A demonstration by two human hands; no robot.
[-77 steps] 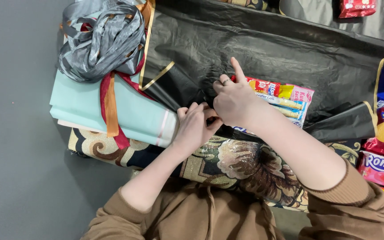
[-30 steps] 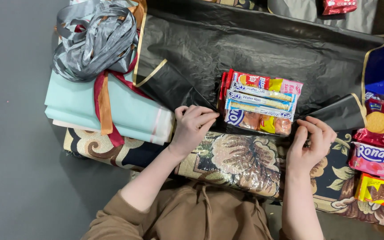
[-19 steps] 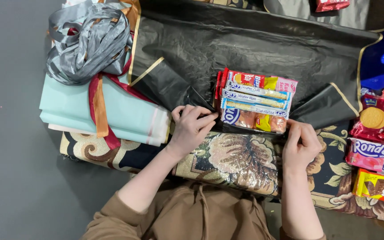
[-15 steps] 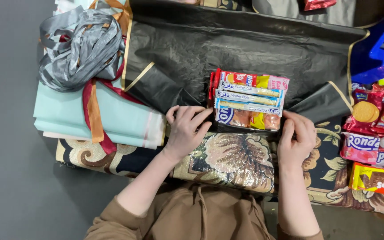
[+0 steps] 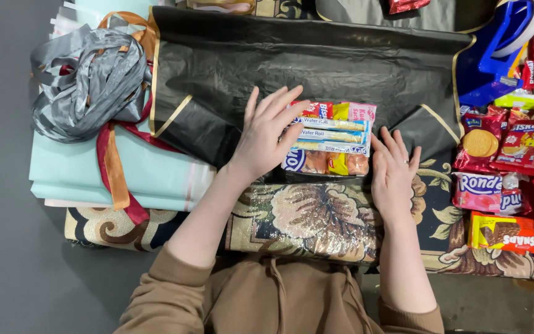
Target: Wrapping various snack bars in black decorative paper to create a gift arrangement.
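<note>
Left hand (image 5: 266,137) now flat atop snack bundle (image 5: 335,137)

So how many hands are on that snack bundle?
2: the left hand lies flat over the snack bundle, its left part; the right hand is against its right edge.

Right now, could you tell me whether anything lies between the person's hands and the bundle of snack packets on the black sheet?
Nothing visible does. The left hand already rests flat on the snack bundle, its fingers spread over its left end. The right hand lies against the bundle's right end, on the black wrapping sheet.
</note>
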